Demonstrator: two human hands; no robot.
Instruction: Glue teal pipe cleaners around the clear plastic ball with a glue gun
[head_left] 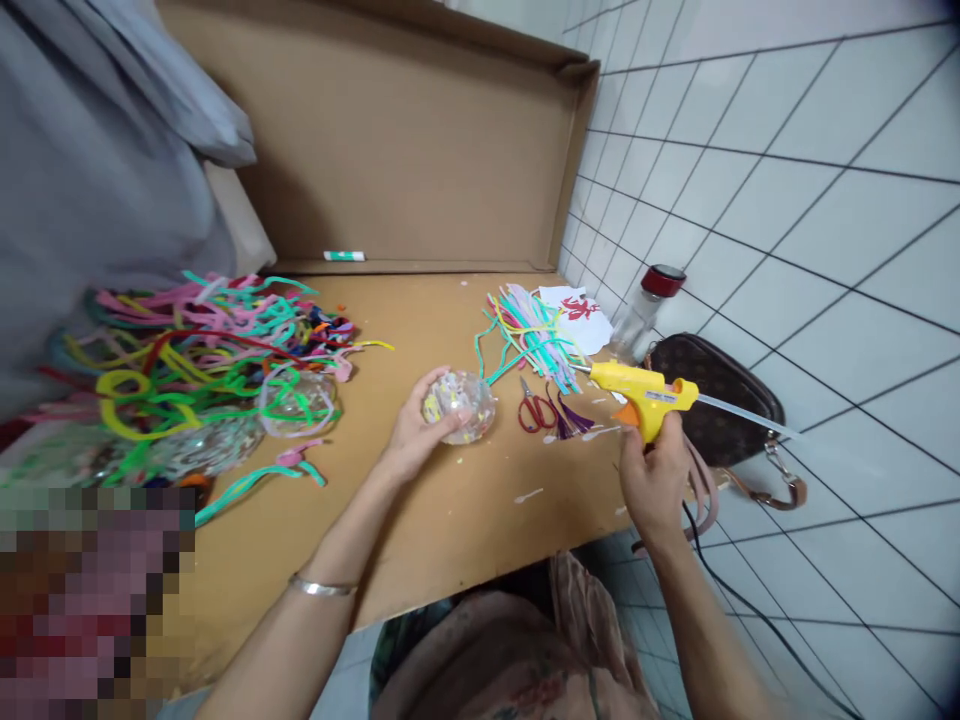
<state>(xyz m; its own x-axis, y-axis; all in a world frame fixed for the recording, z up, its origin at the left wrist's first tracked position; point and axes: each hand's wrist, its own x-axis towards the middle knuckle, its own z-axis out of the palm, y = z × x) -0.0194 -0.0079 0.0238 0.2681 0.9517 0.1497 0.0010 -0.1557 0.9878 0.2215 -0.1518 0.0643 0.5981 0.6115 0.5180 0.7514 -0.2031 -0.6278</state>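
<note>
My left hand (420,425) grips a clear round ball (469,405) with white and yellow bits showing in it, above the middle of the table. In my right hand (656,480) is a yellow hot glue gun (645,390), its nozzle pointing left and a long clear glue stick (742,415) sticking out of its back end. My fingers wrap its handle near the orange trigger (627,414). Between the two hands lie red-handled scissors (536,412) and dark purple tassels (574,415). Behind them is a bundle of pastel pipe cleaners (532,330).
A big heap of coloured pipe cleaners (225,330) covers the table's left side, with clear balls (300,400) among it. At the right stand a red-capped bottle (649,310) and a brown bag (712,400) by the tiled wall. A cardboard panel (420,140) rises behind.
</note>
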